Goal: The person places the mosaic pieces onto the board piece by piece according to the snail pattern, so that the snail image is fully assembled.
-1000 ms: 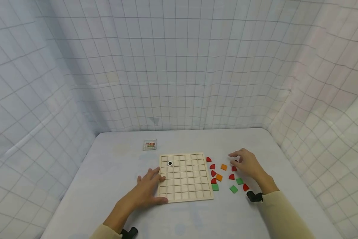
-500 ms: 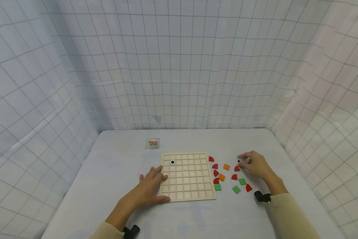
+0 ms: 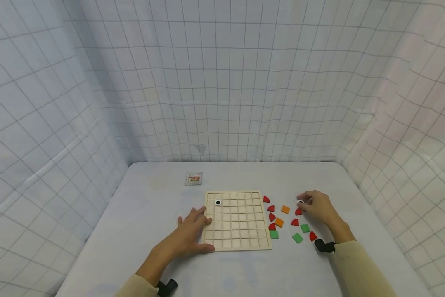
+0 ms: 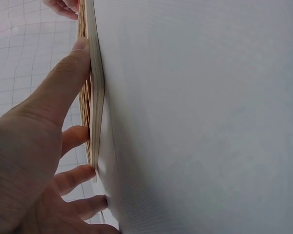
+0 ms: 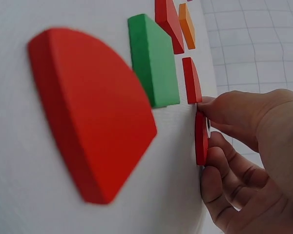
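Note:
My left hand (image 3: 189, 234) lies spread at the left side of a pale wooden grid board (image 3: 234, 246), fingers along its left rim and thumb at the near left corner. One round white piece with a black dot (image 3: 218, 202) sits in the board's upper left part. Beyond the loose pieces, my right hand (image 3: 318, 207) pinches a similar dotted piece (image 3: 300, 202) between thumb and fingers, close over the table. The right wrist view shows this piece with a red edge (image 5: 201, 139) and a bit of white face. A red quarter-circle (image 3: 298, 212) lies right by the thumb.
Several red quarter-circles (image 3: 272, 217), orange squares (image 3: 285, 209) and green squares (image 3: 297, 238) lie scattered right of the board. A small picture card (image 3: 194, 179) lies at the back left. Grid-patterned white sheets (image 3: 222, 103) surround the table.
My right thumb and fingers have closed in on the dotted piece. The left hand stays at the board. The head view has turned slightly left.

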Tool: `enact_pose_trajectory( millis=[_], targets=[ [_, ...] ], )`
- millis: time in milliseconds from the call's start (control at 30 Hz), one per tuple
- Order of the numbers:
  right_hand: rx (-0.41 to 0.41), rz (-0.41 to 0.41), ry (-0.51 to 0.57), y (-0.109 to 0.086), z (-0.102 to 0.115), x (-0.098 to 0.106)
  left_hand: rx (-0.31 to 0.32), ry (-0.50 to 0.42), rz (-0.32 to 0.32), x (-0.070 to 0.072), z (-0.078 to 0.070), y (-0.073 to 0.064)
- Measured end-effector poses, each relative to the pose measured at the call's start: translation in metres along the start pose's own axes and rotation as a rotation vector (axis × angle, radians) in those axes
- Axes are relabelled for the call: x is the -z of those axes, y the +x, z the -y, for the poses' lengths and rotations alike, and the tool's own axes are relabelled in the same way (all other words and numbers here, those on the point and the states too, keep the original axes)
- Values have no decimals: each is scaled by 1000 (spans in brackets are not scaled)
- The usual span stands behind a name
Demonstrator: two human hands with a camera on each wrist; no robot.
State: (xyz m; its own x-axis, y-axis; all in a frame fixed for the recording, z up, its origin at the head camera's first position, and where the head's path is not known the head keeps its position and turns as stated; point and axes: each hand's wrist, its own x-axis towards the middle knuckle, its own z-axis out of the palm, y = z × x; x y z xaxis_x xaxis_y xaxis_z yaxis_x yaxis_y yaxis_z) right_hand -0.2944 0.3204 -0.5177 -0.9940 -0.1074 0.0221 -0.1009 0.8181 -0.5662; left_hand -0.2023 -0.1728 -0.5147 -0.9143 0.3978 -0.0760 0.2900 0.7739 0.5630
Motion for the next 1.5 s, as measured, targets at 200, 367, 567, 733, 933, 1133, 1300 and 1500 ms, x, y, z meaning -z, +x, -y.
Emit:
enact_pose_trajectory(
  millis=[200, 367, 567, 733, 933, 1133, 1300, 1500],
  targets=[
    [5, -15, 5, 0, -2, 0, -8, 4, -3, 1, -1, 0],
    [-3, -21, 8, 0, -2, 0, -15, 4, 0, 1, -2, 0],
    [-20, -13, 0, -1, -1, -2, -21, 10, 3, -1, 0, 2],
    [-37, -20, 16, -2, 3, -3, -19, 10, 3, -3, 0, 2],
    [2, -44, 10, -1, 6, -5, -20, 7, 9, -2, -2, 2],
    [66, -74, 27, 4, 15, -9, -13, 8, 15, 0, -4, 2],
    [124, -106, 39, 5, 27, -14, -5, 17, 12, 1, -5, 0],
    [149, -89, 76, 5, 39, -21, 2, 11, 18, 2, -4, -3]
  ],
)
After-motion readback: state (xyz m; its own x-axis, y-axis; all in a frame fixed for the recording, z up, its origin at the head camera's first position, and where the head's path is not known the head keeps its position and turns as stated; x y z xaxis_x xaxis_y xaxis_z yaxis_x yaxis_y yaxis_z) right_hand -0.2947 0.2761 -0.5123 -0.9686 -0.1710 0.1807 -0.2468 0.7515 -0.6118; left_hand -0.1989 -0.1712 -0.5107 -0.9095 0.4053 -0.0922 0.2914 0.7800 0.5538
